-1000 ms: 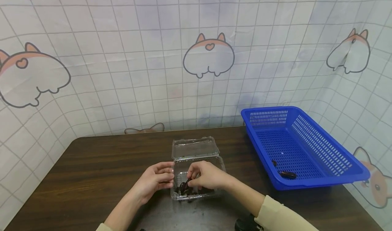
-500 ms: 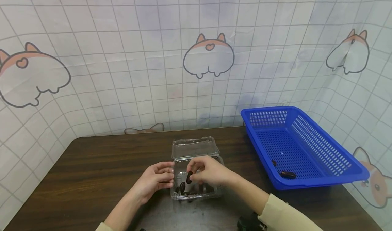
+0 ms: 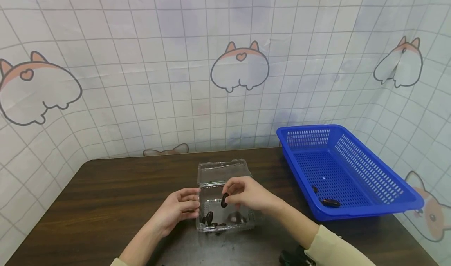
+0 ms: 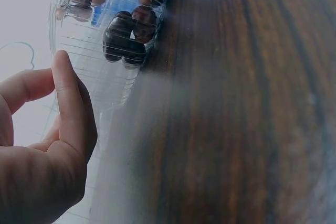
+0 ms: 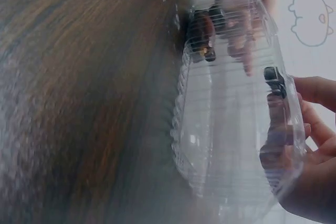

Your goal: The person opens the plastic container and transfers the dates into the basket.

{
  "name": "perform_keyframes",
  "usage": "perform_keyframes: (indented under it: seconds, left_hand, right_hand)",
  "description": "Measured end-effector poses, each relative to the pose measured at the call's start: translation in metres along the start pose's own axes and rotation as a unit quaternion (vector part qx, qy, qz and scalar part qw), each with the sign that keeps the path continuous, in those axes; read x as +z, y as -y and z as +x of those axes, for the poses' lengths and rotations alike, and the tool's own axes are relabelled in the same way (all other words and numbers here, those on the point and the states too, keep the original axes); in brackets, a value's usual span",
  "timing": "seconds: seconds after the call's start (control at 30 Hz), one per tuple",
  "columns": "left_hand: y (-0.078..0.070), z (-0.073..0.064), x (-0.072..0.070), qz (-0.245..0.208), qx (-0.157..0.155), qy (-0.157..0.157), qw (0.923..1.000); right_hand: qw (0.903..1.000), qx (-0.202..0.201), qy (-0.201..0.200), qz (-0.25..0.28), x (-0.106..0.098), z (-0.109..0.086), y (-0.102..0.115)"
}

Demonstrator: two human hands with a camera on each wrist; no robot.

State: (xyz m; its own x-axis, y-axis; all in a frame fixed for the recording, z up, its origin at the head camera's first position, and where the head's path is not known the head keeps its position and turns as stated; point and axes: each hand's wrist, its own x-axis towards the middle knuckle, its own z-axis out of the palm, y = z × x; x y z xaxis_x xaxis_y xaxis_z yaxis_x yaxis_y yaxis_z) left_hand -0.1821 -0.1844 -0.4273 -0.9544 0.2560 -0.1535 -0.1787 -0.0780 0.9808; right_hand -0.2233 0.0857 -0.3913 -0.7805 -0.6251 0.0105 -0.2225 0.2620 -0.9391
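A clear plastic clamshell box (image 3: 225, 228) stands on the table with its lid (image 3: 223, 172) folded back. My left hand (image 3: 179, 207) rests its extended fingertips against the box's left side; the left wrist view has a fingertip right at the rim. Thumb and fingers of my right hand (image 3: 246, 193) pinch one dark brown, glossy, oval date (image 3: 224, 200) over the box. Several more dates (image 3: 209, 218) lie in the box's near left part, and they show through its wall as dark dates (image 4: 118, 35) in the left wrist view.
To the right stands a blue perforated plastic basket (image 3: 352, 211) with a date (image 3: 331, 203) and a smaller dark piece (image 3: 314, 189) inside. A dark wood-grain table (image 3: 116, 191) meets a patterned wall covering (image 3: 239, 113) at the back. A black device (image 3: 297, 257) sits by the right sleeve.
My right hand has lifted a date from the cluster and moved slightly up and right with it. The left hand stays at the box's side. The head view has tilted slightly.
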Motion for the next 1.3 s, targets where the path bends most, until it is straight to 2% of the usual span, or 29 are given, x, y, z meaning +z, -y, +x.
perform_keyframes:
  seconds: [0.2, 0.53, 0.97, 1.3]
  left_hand:
    - [0.000, 0.000, -0.001, -0.001, 0.000, 0.004, 1.0000]
    - [0.000, -0.001, -0.002, -0.001, 0.002, 0.010, 1.0000]
    - [0.000, -0.002, -0.001, -0.001, 0.003, 0.012, 0.9999]
    - [-0.001, -0.002, -0.001, -0.001, 0.003, 0.015, 0.9999]
  right_hand:
    - [0.9999, 0.000, -0.014, 0.007, -0.009, -0.007, 0.004]
    - [0.9996, 0.020, -0.011, 0.013, -0.024, -0.016, 0.013]
    - [0.9995, 0.006, -0.029, -0.012, -0.039, -0.026, 0.025]
    - [0.9990, 0.006, -0.043, -0.013, -0.049, -0.034, 0.032]
